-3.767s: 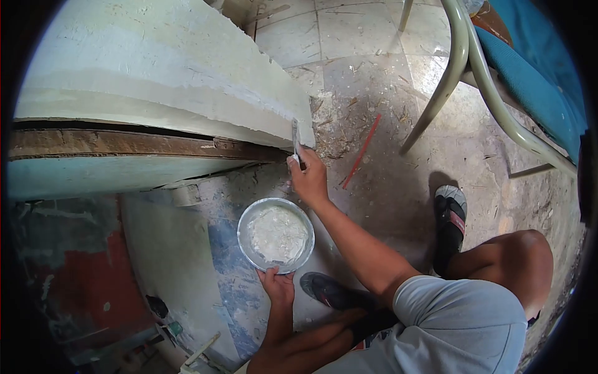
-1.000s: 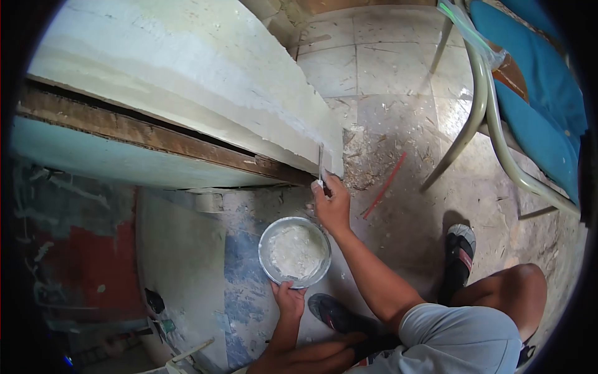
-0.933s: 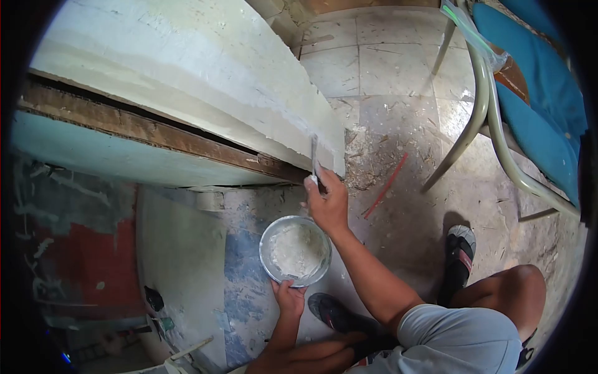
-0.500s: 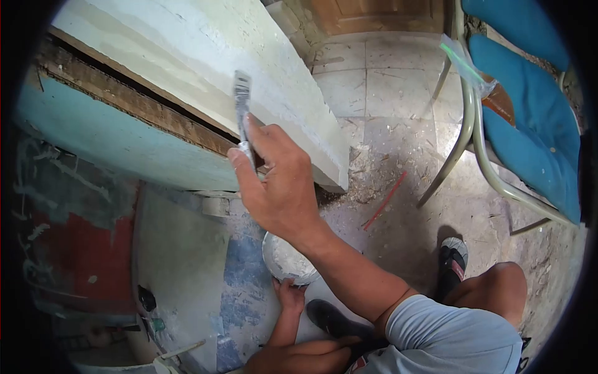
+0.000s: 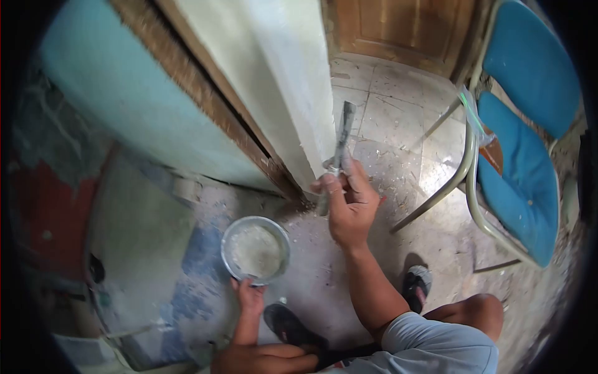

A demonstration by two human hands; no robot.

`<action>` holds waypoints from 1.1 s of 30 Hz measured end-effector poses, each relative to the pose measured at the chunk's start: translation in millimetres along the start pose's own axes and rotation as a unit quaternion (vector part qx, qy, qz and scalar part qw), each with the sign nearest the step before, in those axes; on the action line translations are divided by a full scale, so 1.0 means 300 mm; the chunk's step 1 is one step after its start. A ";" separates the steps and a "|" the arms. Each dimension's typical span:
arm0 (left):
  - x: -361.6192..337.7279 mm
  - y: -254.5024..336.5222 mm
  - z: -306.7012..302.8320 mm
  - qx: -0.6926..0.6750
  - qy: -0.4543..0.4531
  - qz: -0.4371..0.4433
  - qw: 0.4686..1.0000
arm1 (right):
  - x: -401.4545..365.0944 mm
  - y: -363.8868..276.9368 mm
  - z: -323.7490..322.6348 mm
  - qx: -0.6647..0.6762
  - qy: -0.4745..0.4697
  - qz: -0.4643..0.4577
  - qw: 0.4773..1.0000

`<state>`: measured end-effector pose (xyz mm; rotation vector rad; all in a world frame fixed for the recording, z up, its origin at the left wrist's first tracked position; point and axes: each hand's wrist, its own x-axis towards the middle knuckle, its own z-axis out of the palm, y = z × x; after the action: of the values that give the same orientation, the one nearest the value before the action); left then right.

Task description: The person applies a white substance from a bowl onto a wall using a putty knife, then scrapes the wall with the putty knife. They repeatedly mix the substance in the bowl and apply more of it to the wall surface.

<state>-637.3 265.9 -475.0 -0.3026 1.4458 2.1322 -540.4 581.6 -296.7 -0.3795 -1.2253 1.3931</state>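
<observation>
We are crouching over a dusty tiled floor (image 5: pixel 374 124) strewn with chips, beside a pale plastered slab (image 5: pixel 274 75) and a blue chair (image 5: pixel 529 181). Our left hand (image 5: pixel 248 296) is pinching the near rim of a metal bowl (image 5: pixel 223 249) of white filler (image 5: pixel 255 250), low by the floor. The bowl is probably weighty with wet mix, so it is best gripped at the rim and kept level. Our right hand (image 5: pixel 350 206) is wrapping tight around the handle of a narrow putty knife (image 5: pixel 344 128), blade pointing up beside the slab's edge. The knife is looking stiff and light, and its smeared handle is likely slippery.
</observation>
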 end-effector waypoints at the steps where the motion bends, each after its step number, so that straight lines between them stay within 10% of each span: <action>1: -0.002 0.000 0.002 -0.010 0.012 0.008 1.000 | 0.006 0.027 -0.040 -0.049 -0.019 -0.052 0.997; 6: 0.004 -0.042 -0.050 -0.037 0.079 0.015 0.996 | 0.148 -0.109 -0.138 -0.166 -0.253 -0.040 0.952; 12: -0.025 -0.066 -0.025 -0.031 0.081 -0.016 0.996 | 0.235 -0.069 -0.133 -0.440 -0.441 -0.062 0.779; 22: -0.046 -0.057 -0.010 -0.053 0.058 -0.028 0.997 | 0.022 0.425 -0.433 -0.540 -0.456 -0.002 0.708; 33: -0.048 -0.070 -0.046 -0.055 0.079 -0.038 0.995 | 0.134 0.317 -0.341 -0.515 -0.428 -0.069 0.739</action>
<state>-615.4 254.7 -490.1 -0.5699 1.3796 2.1709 -518.4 683.3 -398.0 -0.3675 -2.7276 0.5717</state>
